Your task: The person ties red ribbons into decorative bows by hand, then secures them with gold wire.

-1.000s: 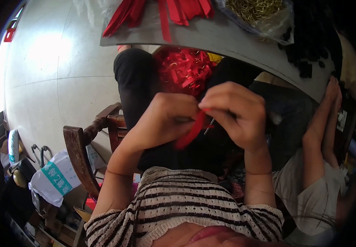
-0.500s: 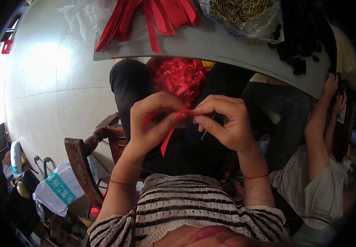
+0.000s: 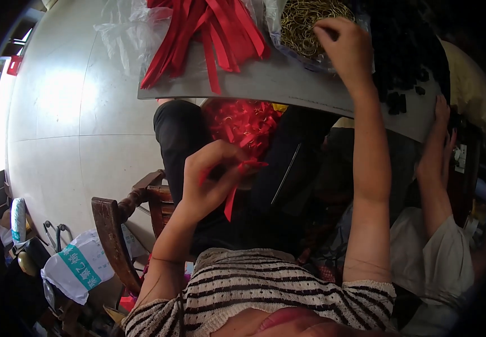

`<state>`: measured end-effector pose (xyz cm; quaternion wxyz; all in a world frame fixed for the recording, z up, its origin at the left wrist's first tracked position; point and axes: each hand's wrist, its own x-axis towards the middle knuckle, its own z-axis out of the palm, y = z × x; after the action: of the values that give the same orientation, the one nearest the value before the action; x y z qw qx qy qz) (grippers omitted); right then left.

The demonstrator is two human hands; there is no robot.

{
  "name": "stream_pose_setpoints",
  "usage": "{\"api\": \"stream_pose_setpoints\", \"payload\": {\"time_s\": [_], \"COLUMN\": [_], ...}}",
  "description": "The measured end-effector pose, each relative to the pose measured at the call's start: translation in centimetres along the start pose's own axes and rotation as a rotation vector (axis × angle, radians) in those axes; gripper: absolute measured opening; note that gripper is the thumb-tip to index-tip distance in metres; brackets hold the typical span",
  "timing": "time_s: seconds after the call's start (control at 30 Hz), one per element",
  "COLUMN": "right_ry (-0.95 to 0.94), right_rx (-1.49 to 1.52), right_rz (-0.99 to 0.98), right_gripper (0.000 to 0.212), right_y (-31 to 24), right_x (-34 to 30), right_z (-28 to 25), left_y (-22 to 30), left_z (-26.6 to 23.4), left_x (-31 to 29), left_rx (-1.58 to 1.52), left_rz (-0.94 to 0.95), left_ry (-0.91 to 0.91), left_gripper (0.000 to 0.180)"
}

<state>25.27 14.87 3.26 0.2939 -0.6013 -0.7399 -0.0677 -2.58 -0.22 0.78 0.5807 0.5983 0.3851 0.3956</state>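
My left hand [image 3: 212, 171] is closed in a pinch on a red ribbon [image 3: 230, 203], whose tail hangs below the fingers. A short folded end of it sticks out at the fingertips. Out over the table, my right hand [image 3: 345, 49] reaches to a plastic bag of thin gold metal loops [image 3: 299, 33]. Its thumb and forefinger are bent together at the loops; what lies between them, if anything, is too small to make out. On my dark trouser leg rests a thin metal rod [image 3: 286, 174].
Long red ribbon strips [image 3: 220, 33] lie on the grey table [image 3: 305, 84], beside clear plastic. Black pieces [image 3: 397, 67] pile up at its right. Between my knees is a heap of red ribbon pieces [image 3: 243, 121] with gold bits. A co-worker's arm [image 3: 431, 168] is at right, a wooden chair [image 3: 111, 230] at left.
My right hand has let go of the ribbon and moved up and right to the gold loops. The metal rod, earlier by that hand, now lies on my leg. My left hand keeps the ribbon.
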Motion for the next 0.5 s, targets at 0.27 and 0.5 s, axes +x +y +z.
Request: {"api": "stream_pose_setpoints", "payload": {"time_s": [0.27, 0.5], "right_ry": [0.031, -0.122], "right_rx": [0.633, 0.984], "right_rz": [0.31, 0.423], "right_gripper": [0.016, 0.013], "right_y": [0.8, -0.6], "right_x": [0.3, -1.6], "right_z": [-1.6, -3.3], "left_y": [-0.6, -0.9], "left_z": [0.3, 0.2], "left_x": [1.0, 1.7], "left_rx": [-0.078, -0.098], "left_rz": [-0.012, -0.068], "left_ry": [-0.026, -0.038], "left_gripper": [0.01, 0.011]}}
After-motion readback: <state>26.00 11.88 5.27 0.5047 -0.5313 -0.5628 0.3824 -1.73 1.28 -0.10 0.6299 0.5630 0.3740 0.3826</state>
